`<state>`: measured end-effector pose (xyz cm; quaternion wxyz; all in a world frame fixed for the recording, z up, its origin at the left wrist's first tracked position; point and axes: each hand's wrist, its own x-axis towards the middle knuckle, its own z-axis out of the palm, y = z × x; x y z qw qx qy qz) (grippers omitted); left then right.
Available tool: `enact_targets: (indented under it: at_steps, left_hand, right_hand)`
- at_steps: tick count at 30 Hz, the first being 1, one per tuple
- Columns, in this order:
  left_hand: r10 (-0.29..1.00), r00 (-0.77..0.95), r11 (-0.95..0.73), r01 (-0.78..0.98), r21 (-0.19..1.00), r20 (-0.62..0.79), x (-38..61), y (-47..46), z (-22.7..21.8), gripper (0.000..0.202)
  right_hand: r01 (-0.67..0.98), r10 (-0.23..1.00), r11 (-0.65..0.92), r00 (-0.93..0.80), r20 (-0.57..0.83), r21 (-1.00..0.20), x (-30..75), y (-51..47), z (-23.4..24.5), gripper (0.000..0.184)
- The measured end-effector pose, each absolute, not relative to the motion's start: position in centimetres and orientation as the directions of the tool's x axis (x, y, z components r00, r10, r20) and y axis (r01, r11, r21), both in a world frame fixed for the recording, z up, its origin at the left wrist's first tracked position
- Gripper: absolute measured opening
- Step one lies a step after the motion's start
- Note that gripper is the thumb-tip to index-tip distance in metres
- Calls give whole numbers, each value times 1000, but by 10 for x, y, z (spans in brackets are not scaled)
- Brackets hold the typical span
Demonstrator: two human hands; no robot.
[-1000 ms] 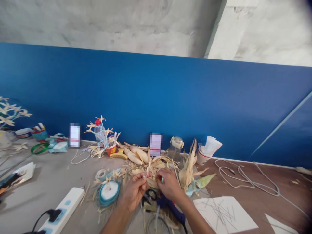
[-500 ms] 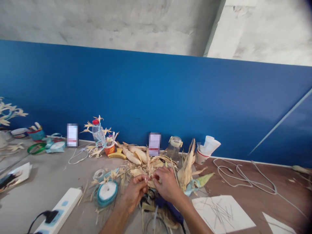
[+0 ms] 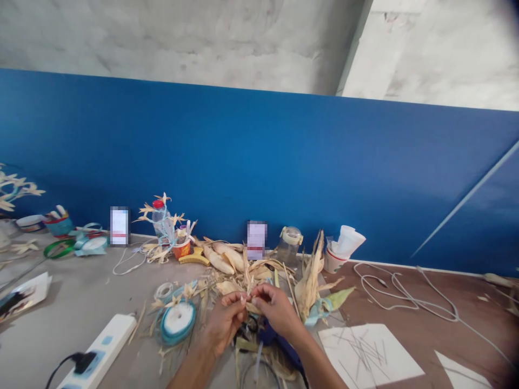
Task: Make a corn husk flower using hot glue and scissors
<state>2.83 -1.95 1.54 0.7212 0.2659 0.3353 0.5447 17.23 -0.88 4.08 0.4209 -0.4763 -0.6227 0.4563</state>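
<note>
My left hand (image 3: 227, 319) and my right hand (image 3: 275, 305) meet over the middle of the table, fingertips pinched close together. Between them is a small pale piece of corn husk (image 3: 248, 286), mostly covered by the fingers, so its exact shape is unclear. Dry corn husks (image 3: 227, 254) lie heaped just beyond the hands. Beneath my right wrist is a dark blue glue gun (image 3: 279, 343), partly hidden by the arm. A spool of blue ribbon (image 3: 177, 321) lies left of my left hand, beside small husk flowers (image 3: 188, 292).
A white power strip (image 3: 101, 348) lies at front left. White paper (image 3: 368, 354) with thin sticks is at right, near a loose white cable (image 3: 405, 292). Along the blue partition (image 3: 259, 151) stand a phone (image 3: 257, 240), a lidded jar (image 3: 290, 243) and a paper cup (image 3: 335, 260).
My right hand has shifted slightly and its fingers have changed their pinch at the small piece. My left hand stays nearly in place. The view has moved a little.
</note>
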Motion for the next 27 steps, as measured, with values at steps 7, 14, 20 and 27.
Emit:
enact_targets:
  at_steps: [7,14,20,27]
  left_hand:
    - [966,188,255,-626,736,-175,28,-20,15,27]
    - [977,142,211,-563,799,-158,30,-21,16,26]
    - [978,126,209,-513,833,-167,32,-21,18,29]
    - [976,131,215,-512,831,-172,31,-22,19,30]
  right_hand:
    - [199,983,173,-101,156,-965,173,-12,47,11]
    - [218,968,246,-102,229,-945,171,-7,59,10]
    - [309,947,317,-148,284,-897,170,-5,58,12]
    - [405,926,374,-204,316,-834,172,-4,57,16]
